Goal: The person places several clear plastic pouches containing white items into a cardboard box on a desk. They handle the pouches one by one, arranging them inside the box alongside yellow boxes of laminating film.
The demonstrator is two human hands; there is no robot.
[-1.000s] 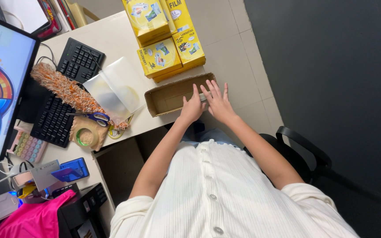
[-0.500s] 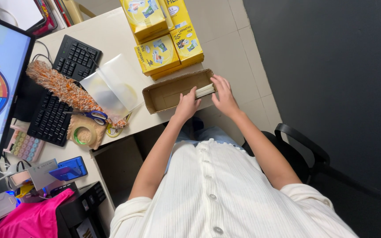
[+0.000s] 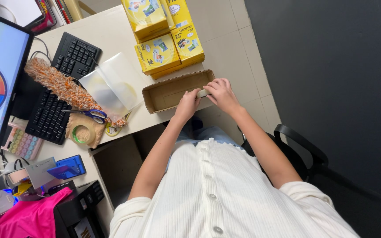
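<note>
Both hands are at the near right end of the box [image 3: 173,92], which sits at the desk [image 3: 111,35] edge w/ its long axis running left-right. Left hand [image 3: 187,105] rests on the near wall, fingers loosely curled, not gripping anything afaict. Right hand [image 3: 221,93] is clenched on the white stack [image 3: 202,93], so right is nearer. Behind: yellow packs [image 3: 166,48].

Head view, steeply downward, desk [image 3: 111,31] close below
</note>
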